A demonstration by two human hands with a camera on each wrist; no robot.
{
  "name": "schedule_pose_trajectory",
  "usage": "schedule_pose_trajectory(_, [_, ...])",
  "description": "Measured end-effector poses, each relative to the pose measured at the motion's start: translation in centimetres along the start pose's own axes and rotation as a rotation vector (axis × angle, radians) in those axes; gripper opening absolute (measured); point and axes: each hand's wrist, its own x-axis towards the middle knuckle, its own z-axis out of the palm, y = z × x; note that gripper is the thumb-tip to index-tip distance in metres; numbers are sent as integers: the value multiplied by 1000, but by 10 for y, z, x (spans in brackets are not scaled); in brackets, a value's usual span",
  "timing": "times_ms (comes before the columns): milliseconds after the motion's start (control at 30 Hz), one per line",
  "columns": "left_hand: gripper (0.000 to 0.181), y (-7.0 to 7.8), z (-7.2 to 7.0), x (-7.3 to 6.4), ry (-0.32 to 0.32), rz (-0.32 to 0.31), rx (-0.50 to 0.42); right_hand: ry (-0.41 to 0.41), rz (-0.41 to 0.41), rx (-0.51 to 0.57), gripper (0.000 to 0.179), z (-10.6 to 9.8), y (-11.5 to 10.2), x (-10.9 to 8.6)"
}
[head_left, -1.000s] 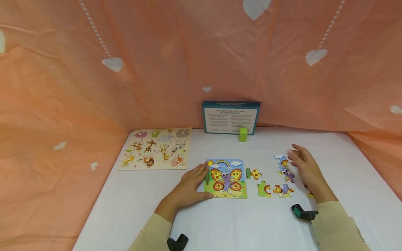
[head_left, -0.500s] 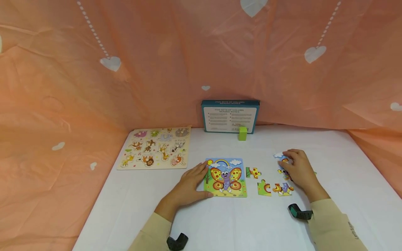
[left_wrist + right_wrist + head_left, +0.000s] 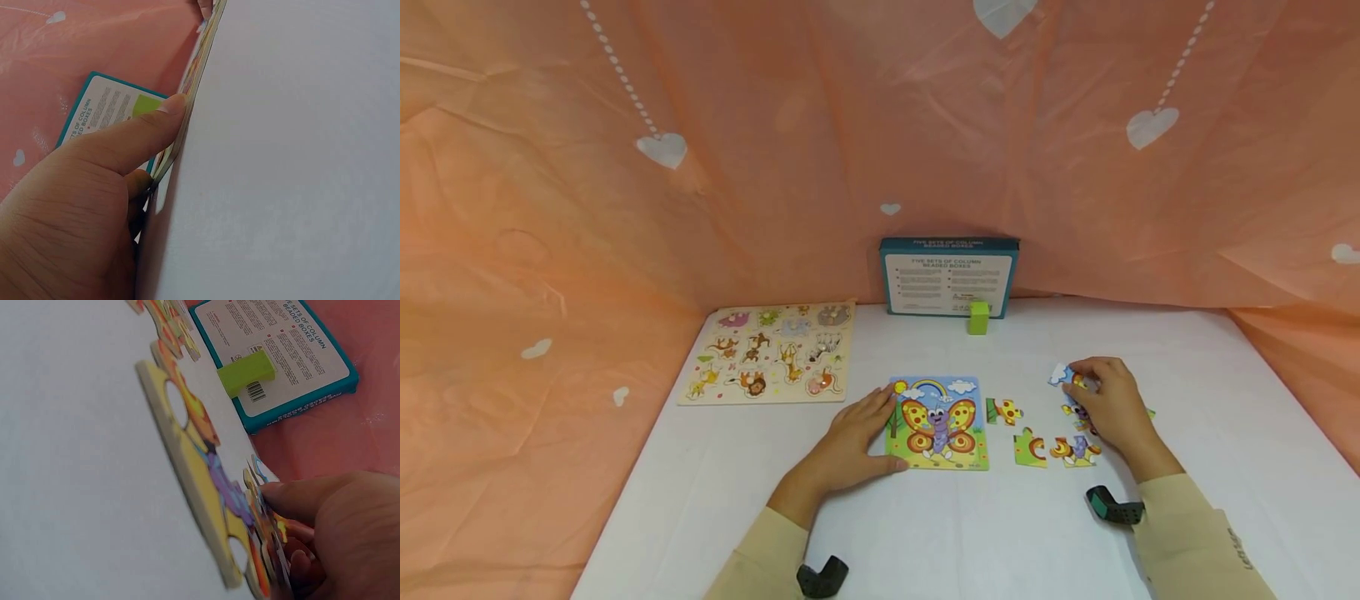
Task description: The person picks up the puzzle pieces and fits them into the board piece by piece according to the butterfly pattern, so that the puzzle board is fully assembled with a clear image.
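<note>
A square butterfly puzzle board (image 3: pixel 942 423) lies on the white table. My left hand (image 3: pixel 852 443) rests along its left side, fingers extended near the top corner and thumb at the lower corner. In the left wrist view, the thumb (image 3: pixel 159 125) lies on the board's edge. To the right, my right hand (image 3: pixel 1116 408) pinches a puzzle piece (image 3: pixel 1058 375) with a cloud and rainbow, partly covered by the fingers. Below it, a piece with the butterfly's face (image 3: pixel 1077 417) is partly hidden by that hand. Nearer the front lies a purple-bodied puzzle piece (image 3: pixel 1076 451).
Between board and right hand lie a yellow-wing piece (image 3: pixel 1009 412) and a green corner piece (image 3: pixel 1028 447). A green block (image 3: pixel 977 318) stands before a teal-edged box (image 3: pixel 947 279) at the back. An animal peg board (image 3: pixel 767 354) lies at the back left.
My right hand has come down leftward onto the cloud-and-rainbow piece and pinched it. That piece has since turned and shifted slightly left. My left hand has stayed on the board.
</note>
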Motion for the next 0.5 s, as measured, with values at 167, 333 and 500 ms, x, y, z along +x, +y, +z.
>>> schedule_pose_trajectory(167, [100, -1, 0, -1, -2, -8, 11, 18, 22, 33, 41, 0, -1, -1])
schedule_pose_trajectory(333, [100, -1, 0, -1, -4, -6, 14, 80, 40, 67, 28, 1, -2, -5])
schedule_pose_trajectory(500, [100, -1, 0, 0, -4, -2, 10, 166, 48, 121, 23, 1, -5, -9])
